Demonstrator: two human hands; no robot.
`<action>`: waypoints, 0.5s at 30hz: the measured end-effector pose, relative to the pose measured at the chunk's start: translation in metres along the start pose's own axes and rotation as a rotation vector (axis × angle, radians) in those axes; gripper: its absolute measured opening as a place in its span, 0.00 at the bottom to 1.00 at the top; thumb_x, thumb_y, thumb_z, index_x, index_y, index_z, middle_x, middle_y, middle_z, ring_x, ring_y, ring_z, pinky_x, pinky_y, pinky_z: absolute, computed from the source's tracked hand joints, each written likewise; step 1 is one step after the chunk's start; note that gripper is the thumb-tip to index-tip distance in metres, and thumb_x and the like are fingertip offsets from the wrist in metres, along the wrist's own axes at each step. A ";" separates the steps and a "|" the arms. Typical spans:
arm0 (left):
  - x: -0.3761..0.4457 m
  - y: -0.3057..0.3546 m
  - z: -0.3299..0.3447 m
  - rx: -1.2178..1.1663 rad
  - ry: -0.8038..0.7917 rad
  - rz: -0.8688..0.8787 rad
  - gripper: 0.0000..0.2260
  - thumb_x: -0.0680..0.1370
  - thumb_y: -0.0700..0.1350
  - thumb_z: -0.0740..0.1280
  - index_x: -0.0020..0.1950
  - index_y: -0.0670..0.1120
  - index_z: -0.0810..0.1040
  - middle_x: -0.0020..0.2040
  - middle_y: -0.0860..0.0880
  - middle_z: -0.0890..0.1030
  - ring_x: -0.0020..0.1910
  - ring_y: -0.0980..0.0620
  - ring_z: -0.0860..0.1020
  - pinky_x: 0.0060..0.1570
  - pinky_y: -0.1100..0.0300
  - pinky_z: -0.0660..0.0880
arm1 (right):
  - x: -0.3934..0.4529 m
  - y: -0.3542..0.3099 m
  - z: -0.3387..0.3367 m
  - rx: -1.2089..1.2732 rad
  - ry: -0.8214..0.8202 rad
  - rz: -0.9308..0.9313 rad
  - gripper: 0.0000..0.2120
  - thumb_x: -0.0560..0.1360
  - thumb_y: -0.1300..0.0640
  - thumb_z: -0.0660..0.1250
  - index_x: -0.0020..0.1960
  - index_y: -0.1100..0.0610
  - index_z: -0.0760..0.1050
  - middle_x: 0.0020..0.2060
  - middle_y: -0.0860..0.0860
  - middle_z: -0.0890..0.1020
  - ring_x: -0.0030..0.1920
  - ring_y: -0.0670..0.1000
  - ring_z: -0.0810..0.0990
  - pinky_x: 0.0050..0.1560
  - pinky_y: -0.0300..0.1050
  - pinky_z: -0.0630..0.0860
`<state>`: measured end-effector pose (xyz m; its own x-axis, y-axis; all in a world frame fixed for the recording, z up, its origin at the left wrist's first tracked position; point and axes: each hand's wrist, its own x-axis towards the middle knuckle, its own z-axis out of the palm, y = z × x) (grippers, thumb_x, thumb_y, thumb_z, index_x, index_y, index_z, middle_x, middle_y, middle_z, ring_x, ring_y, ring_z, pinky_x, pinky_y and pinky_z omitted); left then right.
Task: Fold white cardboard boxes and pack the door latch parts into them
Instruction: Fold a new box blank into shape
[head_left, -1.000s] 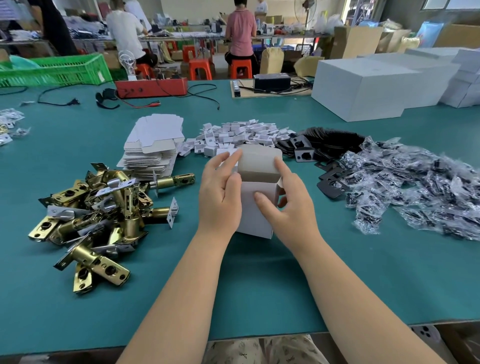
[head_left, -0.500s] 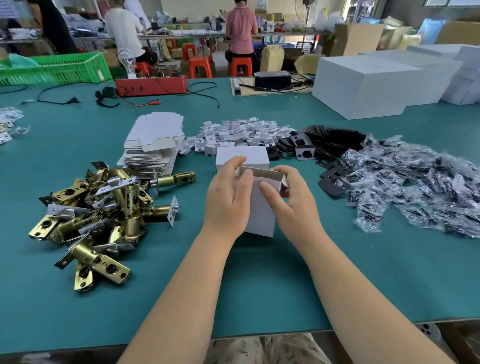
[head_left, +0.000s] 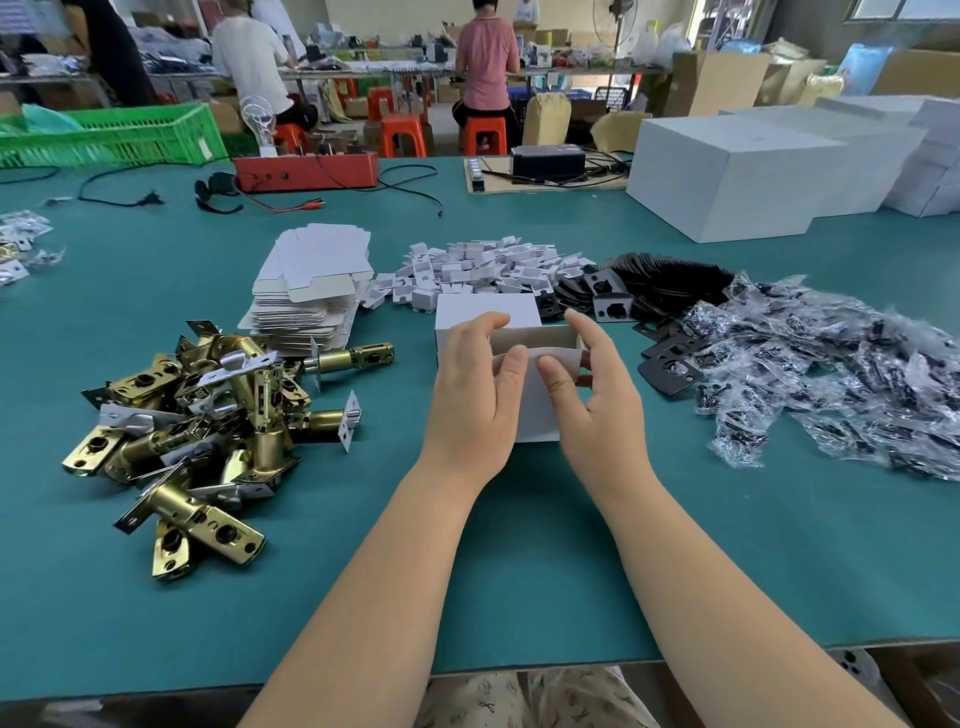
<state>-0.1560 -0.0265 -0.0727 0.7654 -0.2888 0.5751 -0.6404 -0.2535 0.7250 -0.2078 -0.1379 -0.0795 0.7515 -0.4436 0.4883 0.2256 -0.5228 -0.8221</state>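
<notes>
- A person's left hand and right hand hold a small white cardboard box upright on the teal desk, its top open toward the camera and its lid flap standing up behind.
- Left grip: fingers curled over the box's left rim, thumb pressed against the front wall. Right grip: fingers bent around the right wall, thumb on the front.
- Left of the box, well within reach, a heap of brass door latches lies tangled on the desk; one latch points toward the box.
- Behind the latches sits a stack of flat box blanks; beside it, a scatter of small white cardboard inserts spreads just behind the held box.
- To the right lie black metal plates and a wide pile of clear bags of screws.
- Farther back stand large white cartons, a red tool case with loose cables and a green plastic crate.
- Two people on orange stools work at another bench beyond.
- Compared with half a second ago, the right hand has moved off the box's top corner to its side wall, and the open mouth now faces the camera more squarely; the lid flap stays raised.
</notes>
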 end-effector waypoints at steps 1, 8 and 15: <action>0.000 0.000 0.000 -0.007 -0.014 -0.015 0.19 0.80 0.48 0.57 0.68 0.40 0.69 0.59 0.52 0.68 0.54 0.76 0.67 0.54 0.80 0.63 | 0.001 0.001 0.000 -0.001 -0.020 0.013 0.22 0.79 0.50 0.63 0.72 0.48 0.65 0.56 0.31 0.70 0.54 0.38 0.72 0.52 0.23 0.65; -0.001 0.000 -0.001 -0.049 -0.050 -0.098 0.21 0.80 0.52 0.55 0.69 0.44 0.68 0.61 0.55 0.69 0.53 0.78 0.67 0.51 0.83 0.60 | 0.002 0.002 0.002 0.021 -0.067 0.055 0.24 0.80 0.50 0.61 0.74 0.49 0.61 0.66 0.40 0.69 0.66 0.47 0.70 0.63 0.39 0.68; 0.001 0.000 0.000 -0.042 -0.069 -0.138 0.19 0.81 0.51 0.55 0.70 0.46 0.67 0.61 0.57 0.68 0.53 0.77 0.67 0.51 0.82 0.61 | 0.003 0.002 0.002 0.014 -0.070 0.054 0.23 0.80 0.50 0.60 0.74 0.49 0.61 0.65 0.42 0.69 0.64 0.49 0.71 0.64 0.46 0.69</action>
<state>-0.1556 -0.0263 -0.0720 0.8388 -0.3166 0.4429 -0.5253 -0.2569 0.8112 -0.2038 -0.1383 -0.0802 0.8041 -0.4189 0.4218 0.1918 -0.4887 -0.8511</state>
